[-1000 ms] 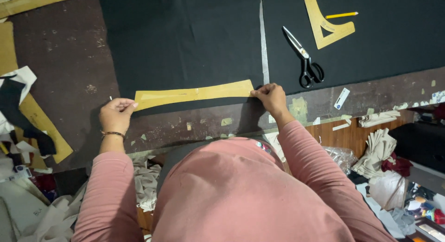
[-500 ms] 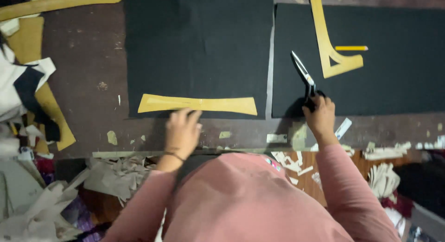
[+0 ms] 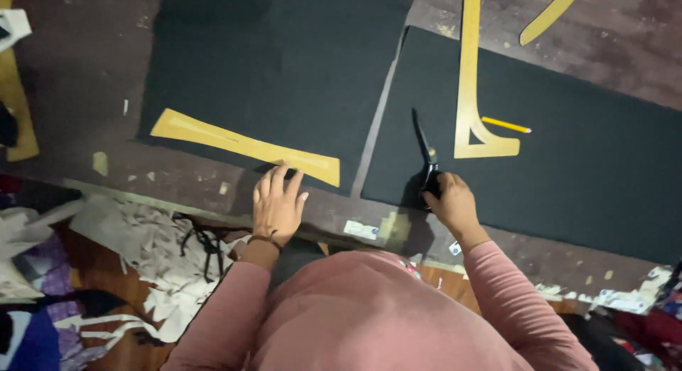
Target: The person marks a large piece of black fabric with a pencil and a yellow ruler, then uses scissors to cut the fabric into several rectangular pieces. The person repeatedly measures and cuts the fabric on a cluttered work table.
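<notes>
I see the left hand (image 3: 277, 204) lying flat with its fingers spread wide, and its fingertips touch the near edge of a long yellow paper pattern piece (image 3: 245, 145). That piece lies on the left sheet of black cloth (image 3: 284, 58), close to the table's front edge. The right hand (image 3: 451, 200) is closed around the black handles of the scissors (image 3: 425, 154). The scissor blades point away from me and rest on the right sheet of black cloth (image 3: 582, 172). Just beside the scissors lies a yellow curved ruler (image 3: 470, 79), and a yellow pencil (image 3: 506, 125) lies next to its foot. Both sheets sit on a dark brown table (image 3: 78, 72). Pale fabric scraps (image 3: 156, 250) lie down on the floor to my left.
</notes>
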